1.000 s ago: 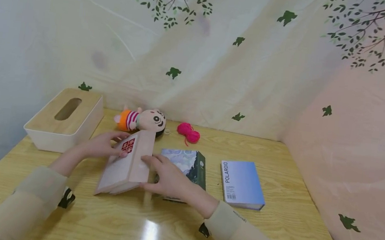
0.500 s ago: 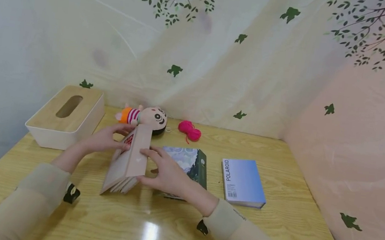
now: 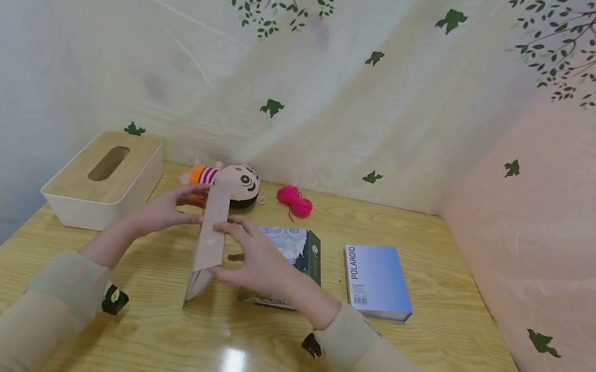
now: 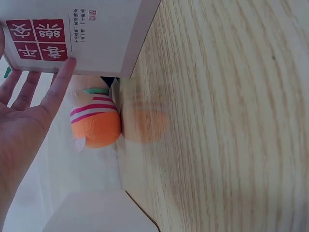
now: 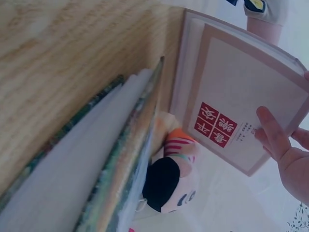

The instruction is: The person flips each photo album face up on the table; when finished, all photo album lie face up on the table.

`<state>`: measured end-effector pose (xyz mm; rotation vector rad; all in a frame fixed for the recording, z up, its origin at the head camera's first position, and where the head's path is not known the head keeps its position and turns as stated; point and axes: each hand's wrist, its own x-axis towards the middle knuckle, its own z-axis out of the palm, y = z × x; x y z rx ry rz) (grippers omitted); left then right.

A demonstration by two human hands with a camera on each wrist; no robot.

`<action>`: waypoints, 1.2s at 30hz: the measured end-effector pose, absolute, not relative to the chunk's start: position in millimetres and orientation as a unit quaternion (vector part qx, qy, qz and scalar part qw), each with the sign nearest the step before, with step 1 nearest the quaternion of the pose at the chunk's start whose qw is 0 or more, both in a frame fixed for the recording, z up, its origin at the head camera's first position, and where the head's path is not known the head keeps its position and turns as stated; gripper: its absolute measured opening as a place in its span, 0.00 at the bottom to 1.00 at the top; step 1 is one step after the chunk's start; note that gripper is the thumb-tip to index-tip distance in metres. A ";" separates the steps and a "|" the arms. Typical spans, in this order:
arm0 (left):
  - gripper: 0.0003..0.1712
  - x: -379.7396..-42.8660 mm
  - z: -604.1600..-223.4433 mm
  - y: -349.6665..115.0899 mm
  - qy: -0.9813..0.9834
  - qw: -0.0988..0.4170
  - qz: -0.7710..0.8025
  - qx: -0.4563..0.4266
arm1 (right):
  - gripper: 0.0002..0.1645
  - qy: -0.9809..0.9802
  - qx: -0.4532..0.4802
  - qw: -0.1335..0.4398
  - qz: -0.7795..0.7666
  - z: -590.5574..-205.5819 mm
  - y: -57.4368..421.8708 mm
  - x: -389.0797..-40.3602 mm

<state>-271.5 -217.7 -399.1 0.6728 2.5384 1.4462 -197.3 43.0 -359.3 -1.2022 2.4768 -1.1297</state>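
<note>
A beige book with red square characters on its cover stands tilted on its long edge on the wooden table. My left hand lays straight fingers against its left cover near the far end. My right hand grips the book from the right, fingers over its upper edge and thumb low. The right wrist view shows fingertips at the beige book. A green illustrated book lies flat just under my right hand.
A blue POLAROID book lies to the right. A plush doll and pink yarn sit at the back by the curtain. A tissue box with a wooden lid stands at the back left.
The beige book has swung up from lying nearly flat to standing on its edge. Both hands rose with it and stayed on either side.
</note>
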 end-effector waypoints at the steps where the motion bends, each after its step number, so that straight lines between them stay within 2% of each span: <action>1: 0.42 -270.7 -398.6 -217.4 0.841 0.073 0.487 0.225 | 0.40 0.830 -0.405 0.081 -0.376 -357.8 43.2 -197.1; 15: 0.40 -263.8 -397.7 -215.7 0.806 0.072 0.541 0.231 | 0.43 0.838 -0.417 0.058 -0.346 -351.8 41.4 -194.8; 23: 0.39 -259.0 -395.3 -224.1 0.814 0.054 0.520 0.254 | 0.46 0.836 -0.423 0.037 -0.347 -356.7 35.4 -194.2; 32: 0.40 -250.5 -384.2 -234.6 0.819 0.105 0.514 0.231 | 0.59 0.823 -0.403 0.059 -0.396 -366.0 27.9 -197.2; 36: 0.42 -245.7 -379.3 -235.2 0.831 0.113 0.501 0.213 | 0.57 0.814 -0.393 0.076 -0.421 -371.4 23.3 -197.0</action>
